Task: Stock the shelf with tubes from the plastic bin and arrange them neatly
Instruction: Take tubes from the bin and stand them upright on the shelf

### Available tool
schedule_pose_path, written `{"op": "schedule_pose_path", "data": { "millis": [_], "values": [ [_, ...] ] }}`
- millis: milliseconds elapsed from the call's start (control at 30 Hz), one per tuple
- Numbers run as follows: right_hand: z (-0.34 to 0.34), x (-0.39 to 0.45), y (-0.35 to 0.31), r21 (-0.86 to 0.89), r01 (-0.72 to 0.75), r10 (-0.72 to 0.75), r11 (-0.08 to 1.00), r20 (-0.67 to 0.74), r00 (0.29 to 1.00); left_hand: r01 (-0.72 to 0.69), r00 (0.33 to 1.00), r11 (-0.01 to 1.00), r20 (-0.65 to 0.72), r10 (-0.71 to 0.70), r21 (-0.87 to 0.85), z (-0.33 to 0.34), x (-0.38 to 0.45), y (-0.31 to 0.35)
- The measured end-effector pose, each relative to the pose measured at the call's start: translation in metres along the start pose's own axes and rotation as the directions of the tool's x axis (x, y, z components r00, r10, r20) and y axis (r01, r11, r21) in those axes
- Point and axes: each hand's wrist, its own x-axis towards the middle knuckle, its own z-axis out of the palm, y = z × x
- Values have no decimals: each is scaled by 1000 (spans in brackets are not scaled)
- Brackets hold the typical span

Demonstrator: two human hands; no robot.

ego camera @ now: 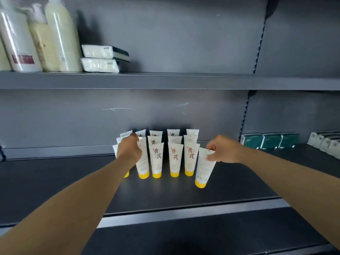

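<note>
Several white plastic tubes with yellow caps [174, 159] stand cap-down in rows on the dark grey metal shelf [55, 181]. At the right end, the right hand [223, 150] pinches the flat top edge of one more white tube [203, 168] between thumb and fingers (its printed back faces the camera), just in front of the rows and tilted slightly. The left hand [128, 149] reaches among the tubes at the left end, fingers curled round the top of one. Cream-coloured bottles [60, 35] and wrapped white packets [100, 58] sit on the shelf above.
</note>
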Motion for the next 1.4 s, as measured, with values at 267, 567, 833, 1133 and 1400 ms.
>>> {"op": "schedule_pose_path", "data": {
  "millis": [267, 567, 833, 1133, 1400],
  "values": [
    [15, 60, 21, -8, 37, -35, 999, 135, 990, 69, 997, 993, -25, -67, 100, 38, 40, -3],
    [30, 74, 24, -38, 78, -66, 996, 259, 964, 75, 997, 986, 22, -79, 151, 56, 51, -8],
    [27, 71, 22, -28, 114, -100, 993, 298, 949, 83, 996, 979, 27, -90, 188, 63, 55, -8],
    [27, 71, 23, -15, 115, -105, 993, 308, 946, 61, 997, 974, 22, -68, 220, 64, 60, -10],
    [28, 73, 24, -1, 105, -100, 994, 307, 946, 84, 994, 969, 43, -97, 233, 62, 63, -14]
  ]
}}
